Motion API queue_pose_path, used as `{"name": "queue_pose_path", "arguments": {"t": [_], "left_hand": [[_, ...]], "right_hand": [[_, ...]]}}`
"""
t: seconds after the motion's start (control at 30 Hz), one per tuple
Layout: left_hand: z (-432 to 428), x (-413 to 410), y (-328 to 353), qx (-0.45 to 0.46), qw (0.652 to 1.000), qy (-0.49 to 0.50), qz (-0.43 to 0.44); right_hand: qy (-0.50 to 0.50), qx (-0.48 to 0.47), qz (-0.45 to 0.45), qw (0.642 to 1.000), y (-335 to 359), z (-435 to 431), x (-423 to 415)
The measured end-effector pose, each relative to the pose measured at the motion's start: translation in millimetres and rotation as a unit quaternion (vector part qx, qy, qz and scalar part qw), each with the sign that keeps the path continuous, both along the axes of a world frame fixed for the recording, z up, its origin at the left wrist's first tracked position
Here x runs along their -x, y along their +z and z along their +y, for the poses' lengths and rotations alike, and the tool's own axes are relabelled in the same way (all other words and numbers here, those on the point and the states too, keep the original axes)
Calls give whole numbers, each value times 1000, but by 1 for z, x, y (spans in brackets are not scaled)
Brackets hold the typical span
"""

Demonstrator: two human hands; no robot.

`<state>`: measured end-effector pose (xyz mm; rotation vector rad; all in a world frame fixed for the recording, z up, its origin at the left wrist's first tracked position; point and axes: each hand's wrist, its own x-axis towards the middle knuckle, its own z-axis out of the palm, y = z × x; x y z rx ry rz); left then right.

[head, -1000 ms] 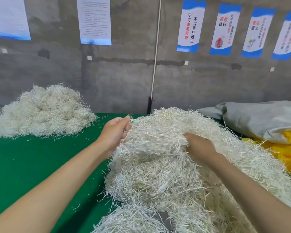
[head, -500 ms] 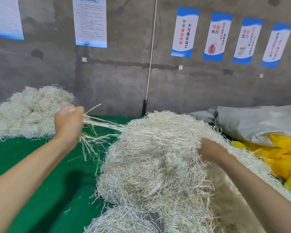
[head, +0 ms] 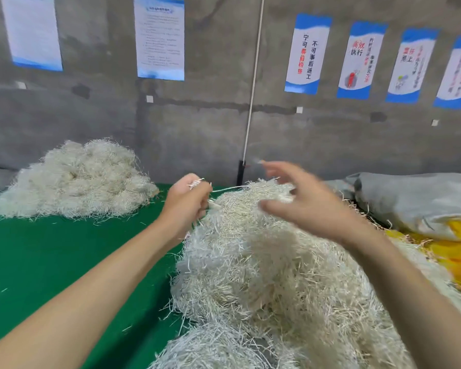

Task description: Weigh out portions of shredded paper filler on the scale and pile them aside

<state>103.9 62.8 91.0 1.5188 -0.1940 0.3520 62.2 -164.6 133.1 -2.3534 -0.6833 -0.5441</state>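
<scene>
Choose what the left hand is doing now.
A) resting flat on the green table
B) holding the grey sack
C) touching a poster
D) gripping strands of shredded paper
D: the left hand is curled round strands at the edge of the heap; the right hand hovers open above it.

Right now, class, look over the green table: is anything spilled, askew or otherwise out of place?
Only minor mess. A few loose shreds lie scattered on the table outside the near pile and far pile, and some lie against the grey sack at the right. No scale is in view.
</scene>
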Motion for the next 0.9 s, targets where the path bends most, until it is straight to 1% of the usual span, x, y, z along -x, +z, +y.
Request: {"name": "queue_pose_path", "arguments": {"t": [0.03,0.07,0.1,0.13,0.17,0.23,0.27,0.3,0.33,0.37,0.4,0.43,0.47,0.5,0.53,0.6,0.63,0.67,0.77,0.8,0.83,0.87,0.9], "left_hand": [[-6,3,4,23,1000,-17,-8],[-11,6,9,50,998,-23,-19],[-15,10,14,87,996,-21,-25],[-17,12,19,139,990,-23,-21],[-16,14,25,208,977,-42,-11],[-10,18,34,366,925,-107,2],[-6,18,36,398,911,-110,1],[-3,18,35,357,931,-75,3],[-2,18,32,238,971,-17,3],[-1,18,24,81,996,38,5],[-2,17,14,-67,995,72,6],[-2,16,3,-184,980,70,7],[-4,13,-9,-268,962,45,4],[-4,12,-19,-326,945,14,-6],[-5,14,-25,-363,932,-13,-14],[-5,13,-31,-396,917,-39,-34],[-5,12,-31,-407,911,-34,-50],[-4,12,-30,-395,916,-24,-65],[-2,15,-23,-260,962,-15,-77],[-2,15,-19,-237,968,-5,-85],[-2,16,-17,-227,969,13,-92],[-3,16,-13,-211,973,27,-88],[-4,16,-9,-174,981,34,-72]], "right_hand": [[38,16,32,999,-12,19,-1],[65,49,85,993,-27,37,-4],[75,85,131,985,-44,53,-9],[69,102,158,980,-61,65,-16],[52,96,175,979,-77,72,-24],[23,52,188,981,-100,77,-36],[12,26,187,982,-107,75,-39],[3,-15,195,981,-110,73,-42],[-3,-69,214,974,-111,71,-44],[-2,-133,232,963,-107,71,-43],[3,-197,233,952,-99,70,-41],[9,-242,217,946,-89,70,-39],[14,-269,196,943,-78,71,-36],[18,-284,178,942,-67,72,-33],[22,-297,167,940,-57,73,-30],[35,-331,172,927,-42,72,-25],[41,-346,177,920,-35,70,-24],[49,-357,176,916,-30,68,-22],[97,-395,142,902,-20,58,-21],[117,-390,133,904,-20,55,-21],[134,-357,127,916,-23,51,-23],[145,-303,129,933,-28,49,-24],[149,-237,139,950,-35,47,-26]]}}
